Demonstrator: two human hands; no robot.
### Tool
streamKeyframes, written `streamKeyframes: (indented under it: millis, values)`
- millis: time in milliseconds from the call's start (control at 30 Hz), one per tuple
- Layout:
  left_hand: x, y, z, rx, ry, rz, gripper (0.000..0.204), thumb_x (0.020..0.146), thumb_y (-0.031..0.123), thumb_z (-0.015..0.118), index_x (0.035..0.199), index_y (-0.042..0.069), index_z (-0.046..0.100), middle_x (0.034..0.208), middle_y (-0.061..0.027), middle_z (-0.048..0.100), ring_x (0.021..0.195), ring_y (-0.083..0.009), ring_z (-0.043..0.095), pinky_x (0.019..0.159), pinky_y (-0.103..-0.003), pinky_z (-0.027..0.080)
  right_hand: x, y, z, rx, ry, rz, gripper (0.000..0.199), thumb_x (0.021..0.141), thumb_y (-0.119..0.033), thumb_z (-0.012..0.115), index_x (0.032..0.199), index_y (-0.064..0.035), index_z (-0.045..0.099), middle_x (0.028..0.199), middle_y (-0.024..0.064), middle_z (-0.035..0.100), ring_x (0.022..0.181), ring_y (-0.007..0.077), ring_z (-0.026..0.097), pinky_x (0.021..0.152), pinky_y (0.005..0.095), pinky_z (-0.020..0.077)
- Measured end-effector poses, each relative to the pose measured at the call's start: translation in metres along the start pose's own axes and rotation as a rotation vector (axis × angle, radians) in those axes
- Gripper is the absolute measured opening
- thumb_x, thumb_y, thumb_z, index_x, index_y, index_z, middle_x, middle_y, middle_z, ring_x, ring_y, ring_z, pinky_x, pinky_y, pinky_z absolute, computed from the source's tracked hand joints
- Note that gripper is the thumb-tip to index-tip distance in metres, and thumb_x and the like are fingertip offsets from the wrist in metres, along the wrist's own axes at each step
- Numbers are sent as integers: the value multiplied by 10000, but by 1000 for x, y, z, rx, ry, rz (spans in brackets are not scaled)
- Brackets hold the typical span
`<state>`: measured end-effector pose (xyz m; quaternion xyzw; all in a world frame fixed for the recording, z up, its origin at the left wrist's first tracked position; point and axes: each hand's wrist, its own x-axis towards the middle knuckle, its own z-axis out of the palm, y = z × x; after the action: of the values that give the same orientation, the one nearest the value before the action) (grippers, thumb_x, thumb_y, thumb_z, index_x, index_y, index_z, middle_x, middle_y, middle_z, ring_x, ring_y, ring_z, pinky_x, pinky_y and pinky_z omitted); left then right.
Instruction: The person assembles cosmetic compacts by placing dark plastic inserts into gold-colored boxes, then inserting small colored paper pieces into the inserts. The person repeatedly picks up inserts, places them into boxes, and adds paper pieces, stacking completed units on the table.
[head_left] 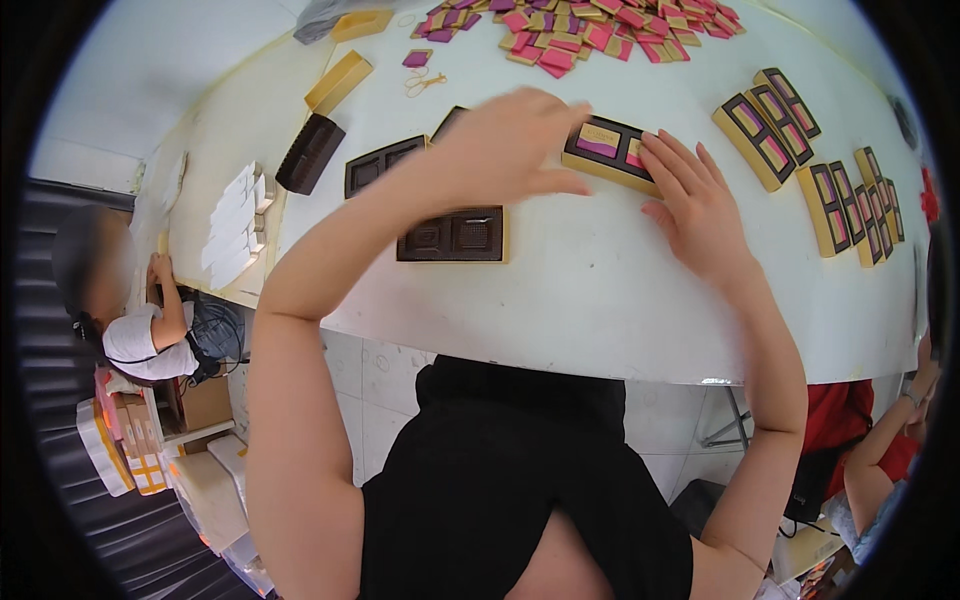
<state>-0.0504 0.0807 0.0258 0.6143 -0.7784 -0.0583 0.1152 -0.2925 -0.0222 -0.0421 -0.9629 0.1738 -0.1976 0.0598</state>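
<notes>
A gold-edged box [615, 175] with a dark two-part insert lies across the table in front of me. A gold, white and purple packet [599, 138] sits in its left compartment, a pink and gold packet [634, 152] in the right one. My right hand [692, 205] rests its stretched fingers on the box's right end, partly covering the pink packet. My left hand [510, 145], slightly blurred, hovers by the box's left end, thumb and fingers apart, nothing seen in it. Under my left forearm lies another box with an unfilled dark insert [450, 238].
A heap of pink, purple and gold packets [600, 30] covers the far table. Filled boxes [755, 140] stand in groups at right. Dark inserts [311, 153], a gold box part [338, 83] and white folded pieces [237, 225] lie left. A person [150, 330] sits far left, another [890, 450] at right.
</notes>
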Motion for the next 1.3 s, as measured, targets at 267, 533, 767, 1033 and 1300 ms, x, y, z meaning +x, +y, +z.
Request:
streamKeyframes:
  millis: [267, 533, 767, 1033, 1300]
  values:
    - [-29, -60, -3, 73, -123, -25, 633, 733, 231, 800, 1304, 124, 550, 1270, -78, 580, 1185, -286, 524, 967, -407, 465, 18, -4, 13, -227, 26, -9, 653, 842, -314, 683, 1420, -128, 443, 1446, 32, 472, 1371, 225, 400, 1136, 604, 209]
    - [85, -79, 6, 176, 83, -293, 557, 717, 568, 740, 971, 75, 683, 976, -118, 680, 889, -298, 661, 719, -407, 541, 7, 95, 16, -654, 35, 442, 544, 960, -277, 562, 1469, -203, 384, 1483, -33, 437, 1385, 251, 387, 1088, 667, 227]
    - [90, -103, 35, 148, 190, -265, 312, 853, 333, 661, 1005, 65, 709, 885, -132, 698, 753, -287, 669, 718, -405, 528, 14, 82, 15, -633, 247, 364, 607, 911, -282, 637, 1452, -147, 397, 1461, 10, 459, 1353, 286, 421, 1062, 652, 275]
    - [31, -7, 16, -1544, -47, -510, 342, 992, 254, 557, 1119, -56, 627, 1052, -171, 693, 988, -253, 693, 896, -344, 558, 34, -21, 5, 154, 591, -53, 496, 760, -97, 768, 1219, -24, 594, 1180, 130, 610, 1016, 304, 606, 813, 381, 529]
    - [16, -48, 13, -576, 267, -301, 271, 911, 265, 670, 947, 3, 733, 891, -66, 735, 800, -138, 667, 714, -251, 497, 36, -15, 20, 361, 442, 40, 368, 755, 86, 657, 1093, -56, 678, 1102, 79, 658, 943, 258, 636, 747, 348, 546]
